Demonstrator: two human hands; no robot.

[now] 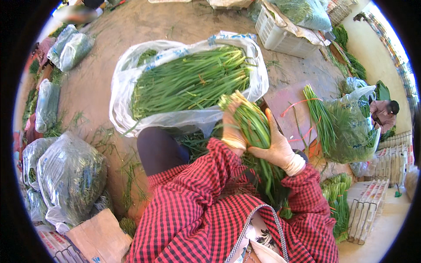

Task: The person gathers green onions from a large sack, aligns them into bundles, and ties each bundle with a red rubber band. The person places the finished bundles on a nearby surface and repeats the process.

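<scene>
A thick bunch of garlic chives [252, 118] is held up in front of me, pale cut ends at the top and green leaves hanging toward my lap. Wrapped round its left side is my left hand [233, 129], in a thin pale glove. My right hand [277, 147], gloved too, clasps the bunch from the right, thumb across the front and fingers along the far side. Just beyond lies a large white plastic bag [120, 98], its mouth spread wide, filled with loose chives [188, 83] laid lengthwise. Leaves below the bunch are partly hidden by my sleeves.
A flat board [285, 103] with red ties and a chive bundle [320, 118] lies to the right. Filled plastic bags [72, 171] stand at the left. A white crate [285, 37] sits at the far right. Another person [383, 115] is at the right edge. Leaf scraps litter the floor.
</scene>
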